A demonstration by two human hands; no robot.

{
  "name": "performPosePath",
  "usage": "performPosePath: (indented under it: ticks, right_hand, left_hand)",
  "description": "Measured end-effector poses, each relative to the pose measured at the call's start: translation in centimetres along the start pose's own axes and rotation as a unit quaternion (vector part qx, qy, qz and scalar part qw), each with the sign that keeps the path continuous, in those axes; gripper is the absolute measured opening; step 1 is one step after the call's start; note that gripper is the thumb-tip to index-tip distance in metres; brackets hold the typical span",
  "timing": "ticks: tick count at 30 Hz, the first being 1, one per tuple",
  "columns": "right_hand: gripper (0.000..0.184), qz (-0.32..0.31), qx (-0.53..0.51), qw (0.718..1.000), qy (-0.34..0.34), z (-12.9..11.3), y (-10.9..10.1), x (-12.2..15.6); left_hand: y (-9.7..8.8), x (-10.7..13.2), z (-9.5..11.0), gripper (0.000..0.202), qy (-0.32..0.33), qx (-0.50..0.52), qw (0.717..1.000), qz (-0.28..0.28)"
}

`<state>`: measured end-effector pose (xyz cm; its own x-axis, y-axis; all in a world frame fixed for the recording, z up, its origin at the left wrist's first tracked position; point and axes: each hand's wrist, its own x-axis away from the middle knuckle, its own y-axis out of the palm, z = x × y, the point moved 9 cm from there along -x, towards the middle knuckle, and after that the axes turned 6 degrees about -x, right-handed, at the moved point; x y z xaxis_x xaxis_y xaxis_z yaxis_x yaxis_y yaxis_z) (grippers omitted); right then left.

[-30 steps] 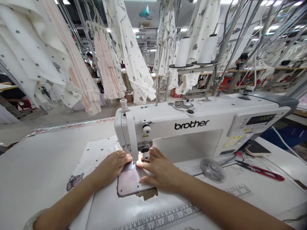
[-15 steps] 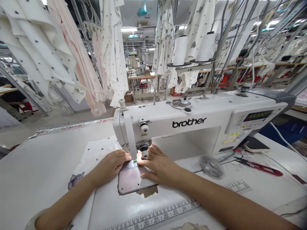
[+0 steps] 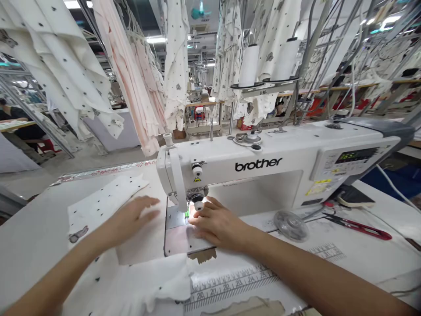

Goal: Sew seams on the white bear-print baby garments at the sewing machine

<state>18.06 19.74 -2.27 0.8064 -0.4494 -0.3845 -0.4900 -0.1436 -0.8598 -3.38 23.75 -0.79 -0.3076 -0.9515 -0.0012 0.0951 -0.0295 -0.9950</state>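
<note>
Smooth white table (image 3: 33,215), dotted fabric (image 3: 101,206)

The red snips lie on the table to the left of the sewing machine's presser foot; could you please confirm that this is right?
Not quite: the head view shows the red snips on the table to the right of the presser foot, beyond the right hand.
</note>
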Motion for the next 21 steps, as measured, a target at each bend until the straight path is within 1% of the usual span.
performPosePath:
  ticks: [2, 3, 4, 5, 6, 8, 10, 12, 14, 16, 18, 20, 21]
  right_hand:
    - [0.02, -0.008, -0.001, 1.0, -0.004, -0.3, 0.0, -0.1]
    - [0.019, -0.011, -0.002, 1.0, -0.006, -0.4, 0.0, -0.2]
    - [0.018, -0.012, -0.002, 1.0, -0.009, -0.6, -0.1, -0.2]
    - [0.018, -0.007, -0.002, 1.0, -0.014, -0.7, -0.1, -0.2]
    - [0.018, 0.002, -0.002, 1.0, -0.021, -0.9, -0.3, -0.2]
    - [0.021, 0.034, -0.004, 0.998, -0.044, -1.3, -0.8, -0.2]
    - [0.025, 0.075, -0.01, 0.995, -0.067, -1.8, -1.5, 0.0]
    - [0.028, 0.108, -0.019, 0.99, -0.085, -2.2, -2.1, 0.2]
    - [0.03, 0.115, -0.028, 0.988, -0.102, -2.6, -2.2, 0.3]
    - [0.028, 0.08, -0.035, 0.989, -0.12, -3.1, -1.7, 0.3]
    - [0.023, 0.021, -0.046, 0.991, -0.126, -3.4, -0.7, 0.3]
    - [0.021, -0.028, -0.066, 0.991, -0.117, -3.3, 0.2, 0.4]
    - [0.021, -0.041, -0.078, 0.99, -0.11, -3.3, 0.4, 0.4]
  left_hand:
    - [2.1, 2.8, 4.6, 0.03, 0.037, 0.084, 0.992, -0.084]
    - [3.0, 4.1, 6.5, 0.024, 0.055, 0.111, 0.985, -0.117]
    - [3.7, 5.0, 8.0, 0.017, 0.062, 0.135, 0.98, -0.135]
    - [4.1, 5.5, 8.9, 0.014, 0.059, 0.154, 0.976, -0.144]
    - [4.4, 5.7, 9.3, 0.012, 0.045, 0.17, 0.974, -0.145]
    - [4.4, 5.1, 9.1, 0.013, -0.001, 0.211, 0.968, -0.134]
    - [4.2, 3.8, 8.8, 0.017, -0.036, 0.267, 0.955, -0.127]
    - [3.9, 2.5, 8.9, 0.02, -0.043, 0.319, 0.938, -0.127]
    - [3.9, 1.5, 9.1, 0.022, -0.044, 0.352, 0.925, -0.133]
    - [4.3, 0.9, 8.9, 0.032, -0.054, 0.368, 0.918, -0.135]
    - [4.8, 0.5, 8.3, 0.04, -0.061, 0.378, 0.914, -0.132]
    - [5.3, 0.4, 7.5, 0.039, -0.063, 0.369, 0.92, -0.119]
    - [5.4, 0.3, 7.1, 0.036, -0.065, 0.353, 0.927, -0.108]
